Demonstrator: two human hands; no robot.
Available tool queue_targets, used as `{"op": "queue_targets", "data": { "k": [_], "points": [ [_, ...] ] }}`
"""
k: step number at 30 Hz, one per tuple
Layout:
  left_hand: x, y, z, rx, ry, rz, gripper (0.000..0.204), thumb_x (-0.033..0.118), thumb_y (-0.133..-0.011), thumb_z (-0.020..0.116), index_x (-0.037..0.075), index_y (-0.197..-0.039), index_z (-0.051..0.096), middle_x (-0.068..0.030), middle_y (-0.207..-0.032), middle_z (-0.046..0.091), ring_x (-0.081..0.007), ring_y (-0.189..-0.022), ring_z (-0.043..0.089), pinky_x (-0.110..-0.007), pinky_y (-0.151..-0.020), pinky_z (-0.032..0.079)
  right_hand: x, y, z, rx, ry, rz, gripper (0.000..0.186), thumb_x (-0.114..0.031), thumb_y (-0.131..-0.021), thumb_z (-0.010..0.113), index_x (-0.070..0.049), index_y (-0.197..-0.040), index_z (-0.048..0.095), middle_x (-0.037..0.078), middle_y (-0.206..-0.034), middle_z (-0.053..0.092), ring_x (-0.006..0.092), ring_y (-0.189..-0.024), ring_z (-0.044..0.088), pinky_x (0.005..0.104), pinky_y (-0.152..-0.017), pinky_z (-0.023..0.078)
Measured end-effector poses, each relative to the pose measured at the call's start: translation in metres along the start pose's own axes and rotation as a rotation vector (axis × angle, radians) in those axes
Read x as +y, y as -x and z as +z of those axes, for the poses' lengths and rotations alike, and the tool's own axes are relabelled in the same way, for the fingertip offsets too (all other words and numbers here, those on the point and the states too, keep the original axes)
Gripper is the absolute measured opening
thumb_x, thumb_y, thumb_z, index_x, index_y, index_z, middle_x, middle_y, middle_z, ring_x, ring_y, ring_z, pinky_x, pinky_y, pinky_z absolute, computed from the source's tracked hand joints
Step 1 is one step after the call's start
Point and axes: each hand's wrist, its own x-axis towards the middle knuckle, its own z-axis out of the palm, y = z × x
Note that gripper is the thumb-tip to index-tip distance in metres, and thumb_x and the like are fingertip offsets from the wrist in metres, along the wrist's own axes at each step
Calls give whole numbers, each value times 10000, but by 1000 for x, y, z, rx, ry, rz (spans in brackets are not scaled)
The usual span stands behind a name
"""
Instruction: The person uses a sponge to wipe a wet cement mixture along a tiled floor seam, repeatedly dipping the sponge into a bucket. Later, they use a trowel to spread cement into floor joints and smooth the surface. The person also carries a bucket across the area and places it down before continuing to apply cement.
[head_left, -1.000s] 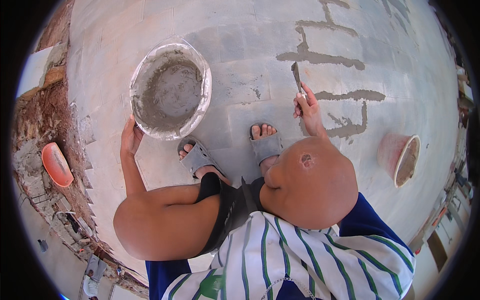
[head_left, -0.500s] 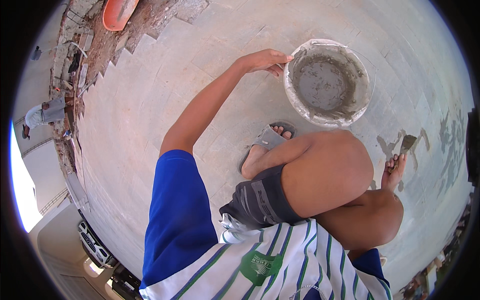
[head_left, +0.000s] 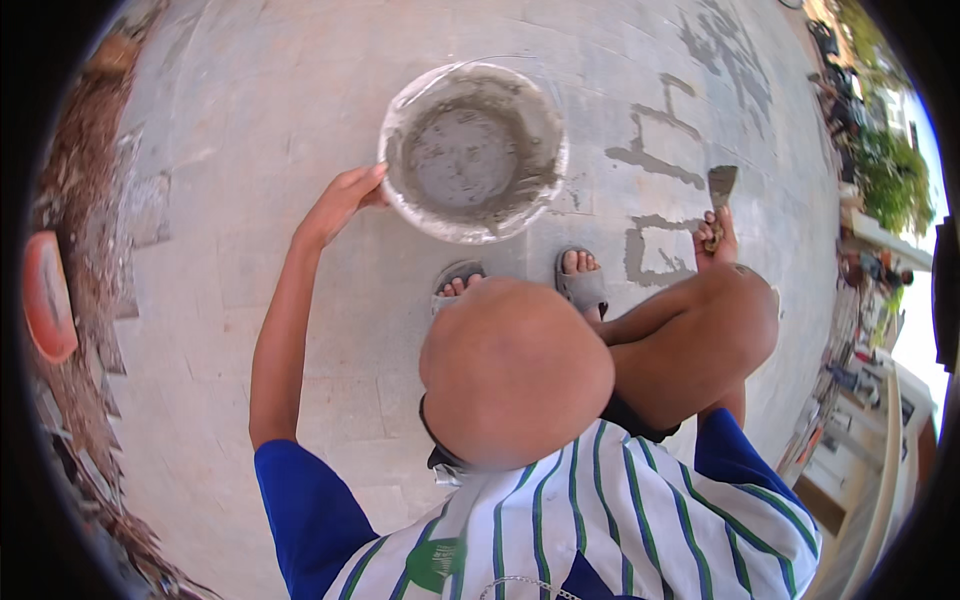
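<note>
My left hand point(head_left: 343, 205) grips the left rim of a round white bucket point(head_left: 548, 125), thumb over the edge. Wet grey cement point(head_left: 462, 155) lies in the bottom of the bucket and smears its inner walls. The bucket's thin wire handle point(head_left: 470, 62) lies at the far side. Out to the right, beyond my bent knee, my right hand point(head_left: 718, 240) is closed round the handle of a putty knife point(head_left: 722, 183). Its flat blade is coated grey and points away from me. Wet cement lines point(head_left: 632, 250) follow the joints between the pavers beside it.
Grey paving point(head_left: 200, 300) surrounds me, with more dark cement smears point(head_left: 725, 45) at the far right. My sandalled feet point(head_left: 582, 280) stand just short of the bucket. An orange basin-like object point(head_left: 48, 298) lies on the dirt at the left. People and plants show at the right rim.
My view has turned to the right, so the bucket appears farther left and more cemented joints show. My left hand stays on the rim, and the putty knife stays in my right.
</note>
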Motion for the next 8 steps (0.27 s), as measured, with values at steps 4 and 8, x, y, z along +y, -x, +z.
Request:
{"op": "queue_targets", "data": {
  "k": [4,8],
  "points": [
    [-10,1,9,95,144,28,426,363,-986,431,-2,-1159,565,-61,-1103,612,-149,-1014,569,-323,-924,422,-14,73,-45,192,-75,-146,353,-220,-934,541,-213,-1270,435,12,-813,486,73,-569,412,215,-514,398],
    [-12,29,-8,-106,222,26,447,375,-972,459,7,-1218,516,-66,-1218,561,-165,-1114,523,-328,-1010,357,-2,161,-117,419,-192,-252,529,-213,-930,536,-188,-1406,308,19,-809,486,78,-585,417,235,-540,406]
  ]
}}
